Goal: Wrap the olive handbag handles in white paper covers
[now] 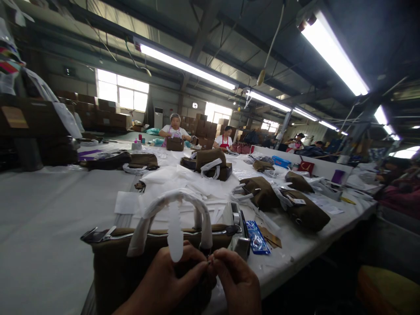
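Note:
A brown handbag (111, 267) stands upright on the near edge of the white table (42, 218), its handles (170, 205) wrapped in white protective film. My left hand (170, 280) and my right hand (234, 280) meet in front of the bag, just below the zip. Both hands pinch a small metal part at the bag's front, too small to name. A white strip of wrap (175, 236) hangs down from the handle between the bag and my left hand.
More brown bags (305, 212) with wrapped handles lie across the table, along with white dust bags (177, 179) and a blue packet (256, 238). Two other people (175, 127) work at the far end. Cardboard boxes (105, 113) line the back wall.

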Available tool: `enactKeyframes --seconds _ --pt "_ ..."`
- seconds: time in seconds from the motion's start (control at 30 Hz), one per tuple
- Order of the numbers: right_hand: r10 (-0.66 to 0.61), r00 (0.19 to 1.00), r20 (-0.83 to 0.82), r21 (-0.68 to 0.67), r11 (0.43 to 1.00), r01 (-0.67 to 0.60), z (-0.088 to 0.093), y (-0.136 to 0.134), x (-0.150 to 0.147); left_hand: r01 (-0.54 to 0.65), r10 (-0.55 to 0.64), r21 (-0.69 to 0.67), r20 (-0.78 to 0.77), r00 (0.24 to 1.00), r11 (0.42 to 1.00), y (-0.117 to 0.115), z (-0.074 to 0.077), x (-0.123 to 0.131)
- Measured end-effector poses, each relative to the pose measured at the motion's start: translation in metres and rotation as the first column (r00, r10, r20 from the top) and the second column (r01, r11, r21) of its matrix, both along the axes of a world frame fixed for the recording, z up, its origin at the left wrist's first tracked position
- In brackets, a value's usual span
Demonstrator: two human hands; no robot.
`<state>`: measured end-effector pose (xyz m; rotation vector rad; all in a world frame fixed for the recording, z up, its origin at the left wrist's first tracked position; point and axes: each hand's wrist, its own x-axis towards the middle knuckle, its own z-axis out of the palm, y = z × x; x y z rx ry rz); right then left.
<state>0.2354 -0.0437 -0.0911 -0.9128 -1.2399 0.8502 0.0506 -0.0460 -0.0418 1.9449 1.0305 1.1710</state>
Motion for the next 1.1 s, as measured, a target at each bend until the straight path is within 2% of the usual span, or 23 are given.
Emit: enactKeyframes --seconds 0.1,0.2,0.4,0.67,0.9,1.1 --pt "-0.068 0.991 0.115 0.105 0.993 0.055 0.002 -0.001 0.000 -0.001 0.001 0.013 0.007 1.000 1.000 0.001 -0.001 0.002" --pt "-0.096 0.960 0.262 0.239 0.971 0.032 0.004 -0.001 0.000 -0.016 0.016 0.027 -0.007 1.000 1.000 0.002 -0.002 0.002" --pt "-0.131 0.979 0.155 0.213 0.972 0.096 0.003 -0.004 -0.005 -0.043 0.044 0.021 -0.034 0.998 0.999 0.001 -0.002 0.004" --pt "-0.149 0.948 0.280 0.344 0.938 0.046 0.002 0.000 0.005 -0.041 0.042 0.023 -0.054 0.998 0.999 0.000 -0.002 0.005" --pt "-0.139 0.952 0.274 0.316 0.948 0.047 0.001 -0.002 0.003 -0.023 0.025 0.023 -0.078 0.997 0.999 0.002 -0.002 0.005" --pt "-0.150 0.938 0.313 0.356 0.934 0.031 0.002 -0.002 0.002 -0.014 0.018 0.053 -0.082 0.996 0.998 0.003 -0.006 0.004"
